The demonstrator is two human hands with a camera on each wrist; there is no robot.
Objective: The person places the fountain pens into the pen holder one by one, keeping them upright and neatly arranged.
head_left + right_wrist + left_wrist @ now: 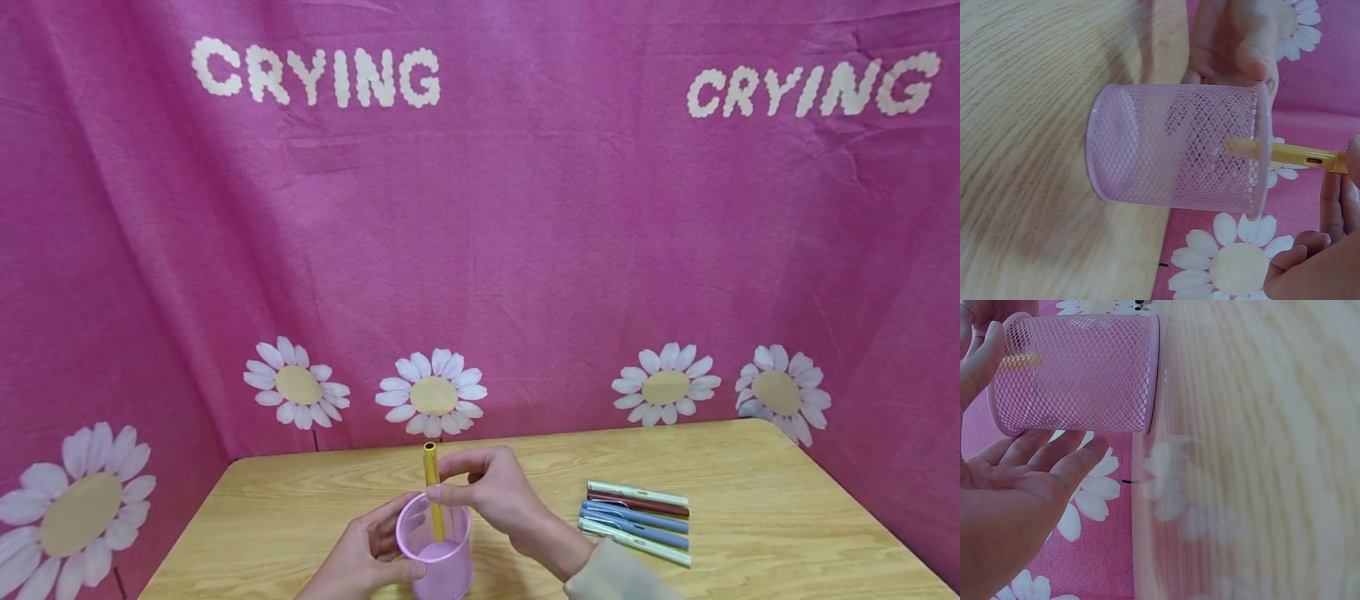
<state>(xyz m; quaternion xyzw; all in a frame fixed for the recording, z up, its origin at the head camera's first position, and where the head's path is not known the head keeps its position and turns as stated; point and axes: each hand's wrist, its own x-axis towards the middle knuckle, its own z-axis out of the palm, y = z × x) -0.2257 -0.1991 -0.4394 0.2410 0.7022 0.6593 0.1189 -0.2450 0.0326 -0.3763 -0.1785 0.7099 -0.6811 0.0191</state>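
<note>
A pink mesh pen holder (448,577) stands upright on the wooden table. My left hand (358,554) steadies it from the left, thumb at the near side of the rim and fingers along the far side. In the left wrist view those fingers lie against the mesh of the pen holder (1085,375). My right hand (504,496) pinches a yellow pen (431,465) near its upper part, thumb opposite fingers. The pen is nearly vertical; its lower end is inside the holder, above the bottom, as the right wrist view shows through the mesh (1179,147).
To the right of the holder several capped pens (636,523) lie side by side on the table (772,517), light green, dark red and blue. A pink cloth (525,250) with daisies and white lettering hangs behind the table and along both sides.
</note>
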